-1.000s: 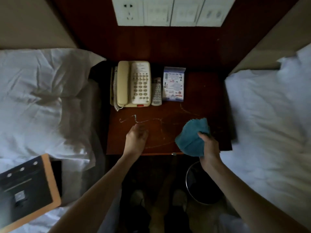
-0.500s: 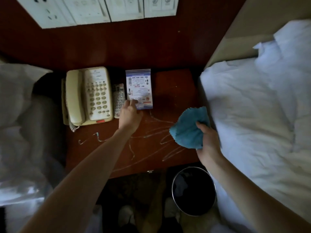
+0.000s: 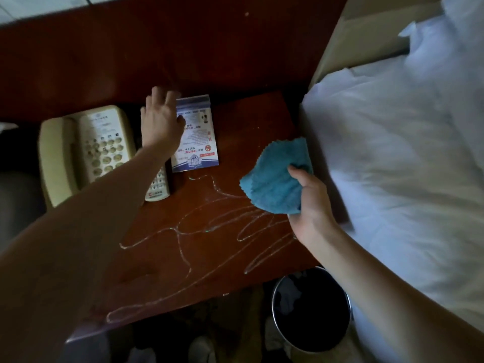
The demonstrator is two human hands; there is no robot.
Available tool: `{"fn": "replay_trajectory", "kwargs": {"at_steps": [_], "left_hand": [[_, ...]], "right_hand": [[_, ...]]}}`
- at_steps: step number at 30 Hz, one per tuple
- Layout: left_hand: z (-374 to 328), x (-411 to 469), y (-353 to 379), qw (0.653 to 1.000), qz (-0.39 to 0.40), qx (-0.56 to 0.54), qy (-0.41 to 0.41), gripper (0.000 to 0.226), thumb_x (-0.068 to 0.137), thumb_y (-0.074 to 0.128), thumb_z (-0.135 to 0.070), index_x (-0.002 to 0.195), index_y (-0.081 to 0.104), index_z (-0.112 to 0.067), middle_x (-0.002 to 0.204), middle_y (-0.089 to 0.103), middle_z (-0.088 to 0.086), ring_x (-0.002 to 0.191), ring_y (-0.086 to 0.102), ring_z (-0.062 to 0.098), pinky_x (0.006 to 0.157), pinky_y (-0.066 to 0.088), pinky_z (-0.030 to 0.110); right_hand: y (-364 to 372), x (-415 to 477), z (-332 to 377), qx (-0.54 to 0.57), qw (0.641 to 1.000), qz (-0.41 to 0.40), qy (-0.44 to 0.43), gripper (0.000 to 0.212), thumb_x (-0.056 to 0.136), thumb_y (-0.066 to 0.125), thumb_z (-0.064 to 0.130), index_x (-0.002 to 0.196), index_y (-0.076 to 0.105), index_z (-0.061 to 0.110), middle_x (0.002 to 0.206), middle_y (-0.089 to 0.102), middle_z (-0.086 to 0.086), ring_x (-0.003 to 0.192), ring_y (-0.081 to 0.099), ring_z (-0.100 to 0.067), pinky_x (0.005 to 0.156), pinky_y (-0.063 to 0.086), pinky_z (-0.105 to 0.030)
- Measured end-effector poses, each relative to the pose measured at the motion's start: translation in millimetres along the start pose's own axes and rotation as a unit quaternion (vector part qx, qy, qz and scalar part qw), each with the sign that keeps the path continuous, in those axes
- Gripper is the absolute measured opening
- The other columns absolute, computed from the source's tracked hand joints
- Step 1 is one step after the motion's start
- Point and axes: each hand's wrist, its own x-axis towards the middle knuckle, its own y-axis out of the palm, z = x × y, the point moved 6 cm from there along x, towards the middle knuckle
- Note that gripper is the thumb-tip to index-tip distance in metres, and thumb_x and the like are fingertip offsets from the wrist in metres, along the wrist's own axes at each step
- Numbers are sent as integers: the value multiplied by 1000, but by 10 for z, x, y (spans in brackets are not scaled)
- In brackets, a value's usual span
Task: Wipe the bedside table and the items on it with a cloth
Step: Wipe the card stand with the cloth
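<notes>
The dark red wooden bedside table (image 3: 227, 121) carries pale looping streaks (image 3: 209, 226) across its front half. At its back left lie a cream telephone (image 3: 86, 150), a white remote (image 3: 158, 187) and a printed card (image 3: 199, 142). My left hand (image 3: 161, 121) reaches over the top of the remote, fingers spread past the card's upper left corner and thumb on the card's face. My right hand (image 3: 311, 205) holds a bunched blue cloth (image 3: 275, 179) just above the table's right edge.
A bed with white linen (image 3: 392, 153) presses against the table's right side. A round bin with a dark liner (image 3: 273, 297) stands on the floor below the table's front right corner. A dark wooden wall panel (image 3: 157, 48) rises behind the table.
My left hand has gone from the table's front to the card's lower edge, then up to its upper left corner. The view has moved closer and swung right. My right hand keeps hold of the cloth.
</notes>
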Motion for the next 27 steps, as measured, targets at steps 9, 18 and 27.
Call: {"fn": "replay_trajectory", "kwargs": {"at_steps": [9,18,27], "left_hand": [[-18,164,109,992,59,104,43,45,89,55,-13,132,43,-6,130,47,18,120,40,37,96,34,49],[52,154,153,995,26,98,-2,30,88,51,-4,118,51,-1,125,46,20,113,44,39,92,37,47],[8,268,21,994,51,92,15,33,81,45,13,111,52,2,112,58,25,104,54,42,90,40,48]], "right_hand": [[8,47,-62,3,1000,-12,11,28,84,64,23,112,64,22,109,70,-2,96,69,-19,70,54,-34],[96,55,-72,1,1000,-15,10,25,86,63,22,111,62,22,110,68,-3,99,66,-21,72,53,-36],[91,52,-43,-3,1000,-7,7,31,86,62,24,116,60,22,109,69,-1,95,68,-18,65,53,-32]]}}
